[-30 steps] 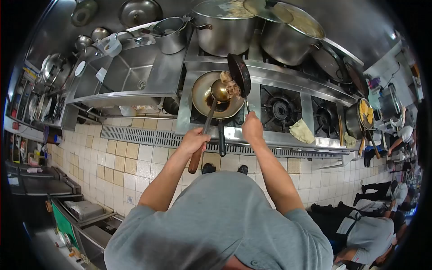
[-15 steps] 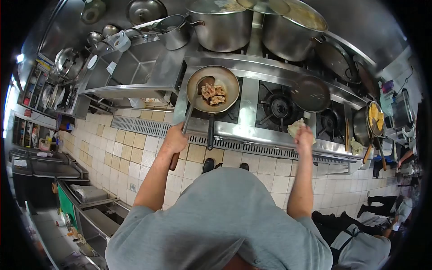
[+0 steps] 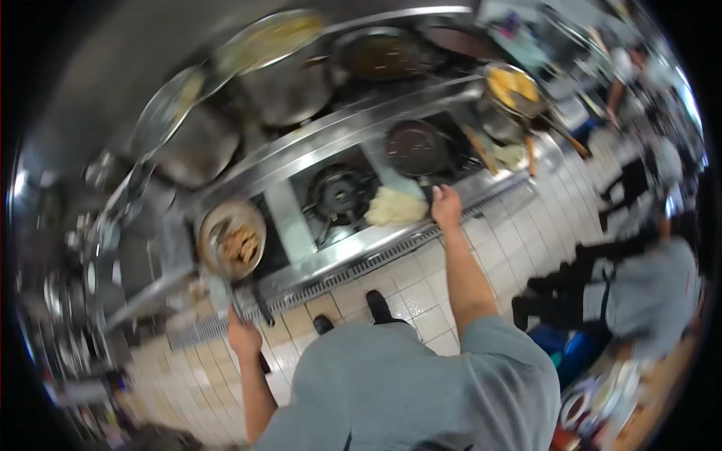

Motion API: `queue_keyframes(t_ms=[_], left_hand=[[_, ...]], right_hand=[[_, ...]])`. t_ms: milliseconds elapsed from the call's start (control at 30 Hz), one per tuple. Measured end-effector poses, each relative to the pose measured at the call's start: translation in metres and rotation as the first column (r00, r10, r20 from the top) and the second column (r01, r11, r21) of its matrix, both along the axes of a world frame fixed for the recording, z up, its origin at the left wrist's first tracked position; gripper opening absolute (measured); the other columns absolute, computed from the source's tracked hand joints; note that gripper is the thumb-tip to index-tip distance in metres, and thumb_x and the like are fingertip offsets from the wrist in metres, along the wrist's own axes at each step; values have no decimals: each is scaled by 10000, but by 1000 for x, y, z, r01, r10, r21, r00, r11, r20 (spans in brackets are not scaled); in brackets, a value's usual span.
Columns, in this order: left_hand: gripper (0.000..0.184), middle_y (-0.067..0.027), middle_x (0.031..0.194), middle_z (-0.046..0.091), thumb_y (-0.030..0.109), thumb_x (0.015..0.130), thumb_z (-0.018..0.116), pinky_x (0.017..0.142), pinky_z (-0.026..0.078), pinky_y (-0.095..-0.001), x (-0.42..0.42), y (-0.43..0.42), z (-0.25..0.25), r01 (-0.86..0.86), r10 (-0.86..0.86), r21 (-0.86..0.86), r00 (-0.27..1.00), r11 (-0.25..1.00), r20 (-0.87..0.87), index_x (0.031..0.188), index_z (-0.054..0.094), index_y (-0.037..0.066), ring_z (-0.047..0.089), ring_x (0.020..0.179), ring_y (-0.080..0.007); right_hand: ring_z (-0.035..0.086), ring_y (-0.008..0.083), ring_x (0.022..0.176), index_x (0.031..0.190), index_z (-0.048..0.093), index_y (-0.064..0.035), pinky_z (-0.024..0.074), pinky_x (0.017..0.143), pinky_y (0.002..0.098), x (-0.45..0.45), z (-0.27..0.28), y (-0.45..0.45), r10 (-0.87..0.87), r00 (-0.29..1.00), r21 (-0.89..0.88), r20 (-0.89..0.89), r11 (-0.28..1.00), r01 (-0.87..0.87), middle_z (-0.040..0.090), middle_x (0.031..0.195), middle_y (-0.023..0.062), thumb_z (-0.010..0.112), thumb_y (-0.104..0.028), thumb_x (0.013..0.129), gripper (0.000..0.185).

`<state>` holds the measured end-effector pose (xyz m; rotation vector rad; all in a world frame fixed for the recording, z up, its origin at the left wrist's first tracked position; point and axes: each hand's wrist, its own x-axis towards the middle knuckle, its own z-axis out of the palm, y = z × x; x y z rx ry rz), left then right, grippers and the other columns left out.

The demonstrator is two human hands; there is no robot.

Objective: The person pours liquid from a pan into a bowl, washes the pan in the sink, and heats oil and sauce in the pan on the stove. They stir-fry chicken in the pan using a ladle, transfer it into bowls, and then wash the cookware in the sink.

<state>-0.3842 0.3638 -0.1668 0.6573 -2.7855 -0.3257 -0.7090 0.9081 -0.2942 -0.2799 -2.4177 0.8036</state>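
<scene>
My left hand [image 3: 244, 336] is closed around the long handle of a ladle [image 3: 218, 229], whose bowl rests in a steel frying pan [image 3: 259, 252]. Pieces of browned meat [image 3: 240, 245] lie in that pan, and its dark handle points toward me. Over the stove's front edge, my right hand [image 3: 447, 207] is closed at the handle end of a dark frying pan [image 3: 416, 148]; motion blurs the grip. A crumpled pale cloth [image 3: 396, 207] lies just left of this hand, on the stove front.
Large stockpots [image 3: 286, 86] stand along the back. At the right, a pot [image 3: 502, 120] holds yellow food, with wooden-handled tools beside it. A burner [image 3: 340, 194] sits between the two pans. Co-workers [image 3: 647, 293] stand to the right on the tiled floor [image 3: 410, 282].
My view has turned to the right. My right hand has let go of the cloth and moved to the dark pan's handle. My left hand still holds the ladle.
</scene>
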Motion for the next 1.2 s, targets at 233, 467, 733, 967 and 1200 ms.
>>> queue_keyframes(t_ms=[233,467,733,967,1200], left_hand=[[489,-112,921,606,35,942,595,559,500,-311,-36,39,-23,-125,420,889,904,440,-81,1398,420,4,600,636,-190],[91,-37,786,562,139,988,560,519,464,-285,-80,91,-10,176,603,984,782,30,-158,1022,509,71,549,605,-134],[317,-128,1052,634,256,997,583,821,492,-371,-39,44,-62,72,162,501,898,862,-409,1185,578,0,606,924,-255],[308,-46,721,565,355,1016,559,446,457,-323,-34,-30,-96,-115,354,925,901,-363,251,1123,581,67,523,528,-177],[336,-11,675,526,394,1045,494,422,390,-307,-11,-26,-67,-73,286,941,943,-331,173,967,596,84,460,491,-138]], right_hand=[[652,228,778,977,663,-19,528,693,347,87,17,11,230,958,-638,170,767,-71,665,819,114,515,-280,1014,303],[671,288,1025,1300,552,15,560,856,384,163,132,-233,996,-7,-948,-87,-81,308,643,1168,198,458,-394,1051,488],[498,155,405,1007,508,-55,343,333,320,172,163,-307,938,-317,-987,141,110,-116,557,623,83,562,-168,908,160],[631,440,1002,1319,453,44,514,863,498,187,136,-326,877,190,-341,441,360,-869,654,1019,246,540,-68,840,500],[662,403,845,1187,536,-16,543,748,480,230,128,-373,826,326,-378,460,514,-770,663,894,206,592,-78,838,359]])
